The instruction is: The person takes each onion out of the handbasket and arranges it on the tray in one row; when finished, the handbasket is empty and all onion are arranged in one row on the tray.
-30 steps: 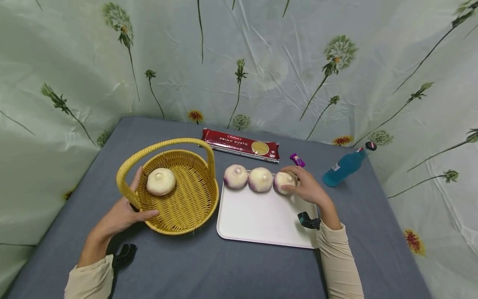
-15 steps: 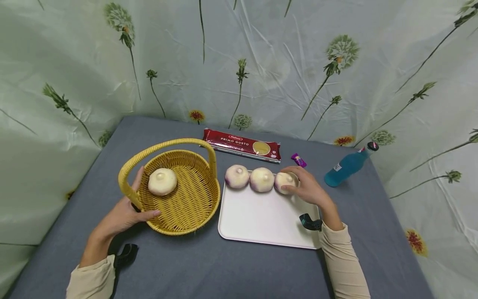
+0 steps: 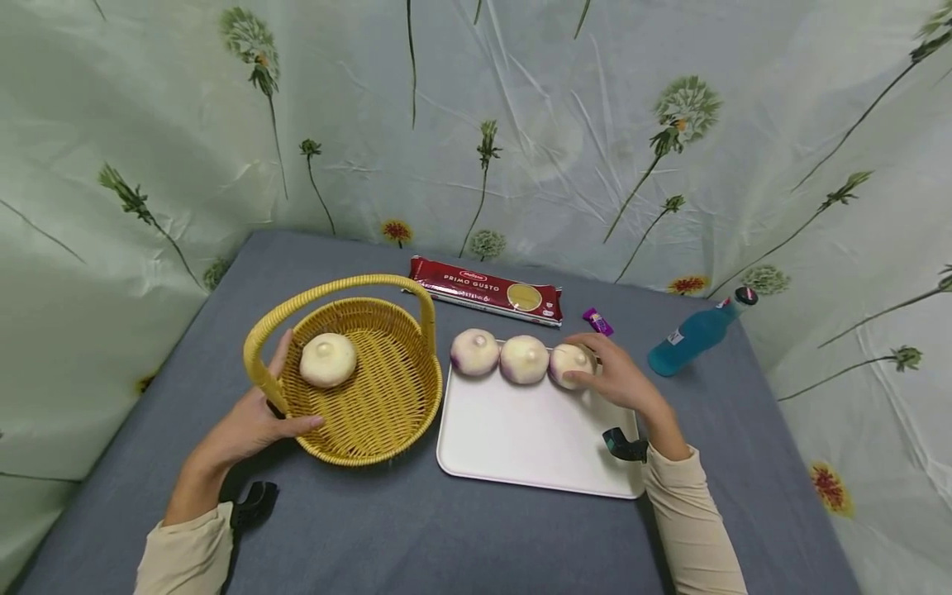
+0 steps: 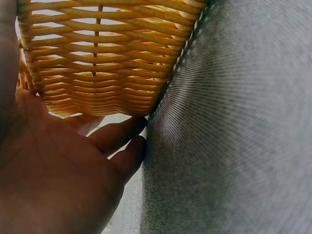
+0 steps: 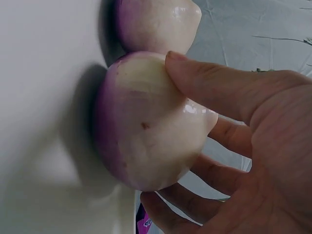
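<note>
My left hand grips the side of a yellow wicker basket, thumb at the rim and a finger beside the handle's foot. In the left wrist view, other fingers reach along the outside near the basket's base. A whitish turnip lies in the basket's left part. My right hand holds the rightmost of three white-and-purple turnips, thumb on one side and fingers curled round the other. That turnip sits close over the white tray. Beside it in the row are a middle turnip and a left turnip.
A red pasta packet lies behind the basket and tray. A small purple-wrapped sweet is near the tray's back right corner. Farther right is a blue bottle with a dark cap. A flowered curtain hangs behind the grey-covered table.
The whole head view has shifted slightly to the right. Both hands keep their places on the basket and the turnip.
</note>
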`<state>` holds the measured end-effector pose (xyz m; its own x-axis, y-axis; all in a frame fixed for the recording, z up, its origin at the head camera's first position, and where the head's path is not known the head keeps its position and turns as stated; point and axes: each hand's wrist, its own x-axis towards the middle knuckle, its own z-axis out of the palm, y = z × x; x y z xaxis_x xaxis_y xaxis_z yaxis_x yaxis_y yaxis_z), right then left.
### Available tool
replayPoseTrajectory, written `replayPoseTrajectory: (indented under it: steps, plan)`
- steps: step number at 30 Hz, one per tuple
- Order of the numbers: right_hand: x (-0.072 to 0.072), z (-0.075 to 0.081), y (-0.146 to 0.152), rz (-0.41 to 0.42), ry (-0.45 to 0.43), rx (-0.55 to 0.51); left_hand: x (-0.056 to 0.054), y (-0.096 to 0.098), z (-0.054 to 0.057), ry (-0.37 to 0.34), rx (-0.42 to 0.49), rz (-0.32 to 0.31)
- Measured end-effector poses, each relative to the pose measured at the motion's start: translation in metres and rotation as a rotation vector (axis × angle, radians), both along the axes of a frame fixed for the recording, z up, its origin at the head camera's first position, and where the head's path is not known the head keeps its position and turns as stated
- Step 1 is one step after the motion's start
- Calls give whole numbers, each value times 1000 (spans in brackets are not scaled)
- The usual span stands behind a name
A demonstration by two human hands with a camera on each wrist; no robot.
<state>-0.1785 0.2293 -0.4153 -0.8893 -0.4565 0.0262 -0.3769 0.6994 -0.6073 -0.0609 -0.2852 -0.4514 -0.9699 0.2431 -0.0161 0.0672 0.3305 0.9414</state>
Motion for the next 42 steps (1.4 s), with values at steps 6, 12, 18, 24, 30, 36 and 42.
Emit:
replayPoseTrajectory:
  steps: [6,12,18,24,30,36,42]
  plan:
    - [-1,-1,4,-1,-22,5,-1,0,0,-14,10,9]
    - [0,6,1,-16,-9,31,-1,-1,-1,-23,19,10]
    - [7,19,-7,-37,-2,50,-1,-1,-1,-27,23,12]
    - [17,32,-22,-14,18,44,-2,0,-1,-26,31,11]
    - [22,38,-34,30,45,0,-1,0,0,-27,28,10]
    - [24,43,-44,55,34,-14,0,0,1,-31,13,12]
    - [26,49,-54,86,60,-8,0,0,1,-41,24,18]
